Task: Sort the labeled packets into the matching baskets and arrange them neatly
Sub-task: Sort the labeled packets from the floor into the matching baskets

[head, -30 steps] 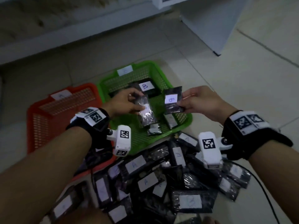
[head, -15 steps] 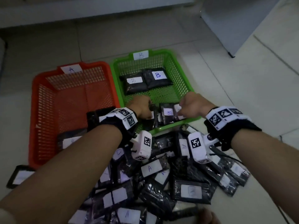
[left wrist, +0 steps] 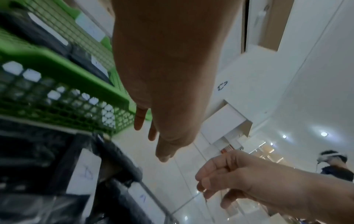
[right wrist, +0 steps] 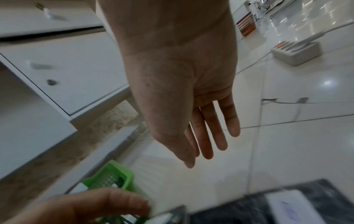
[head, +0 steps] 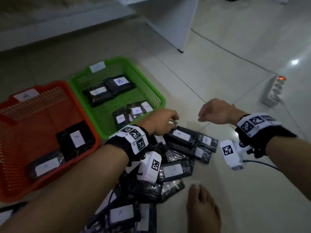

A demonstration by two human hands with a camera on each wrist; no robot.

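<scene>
The tiled floor [head: 227, 81] fills the head view. The orange basket [head: 50, 113], tagged A, occupies the left of the frame; three black packets lie in its lower half, one with its white label up [head: 77, 138]. The green basket [head: 146, 86] stands touching it on the right, in the upper centre. It holds two packets side by side near its far wall, one marked B [head: 121, 82], and a cluster of smaller packets [head: 134, 111] at its near right corner.

The loose pile of black labeled packets [head: 175, 169] spreads over the floor from the centre to the bottom edge, just beside the near rims of both baskets.

The left hand [head: 159, 121] sits at the centre of the frame, over the top edge of the pile near the green basket's corner. Its fingers curl down toward a packet marked A [head: 180, 134]; whether they grip it cannot be told. In the left wrist view the fingers [left wrist: 162, 151] extend forward, clear of any object.

The right hand [head: 215, 113] hangs above bare floor, right of centre, apart from the pile. Its fingers are straight and relaxed, holding nothing [right wrist: 210, 128].

A bare foot [head: 203, 211] rests at the bottom right. A white power strip [head: 274, 91] lies at the right edge.
</scene>
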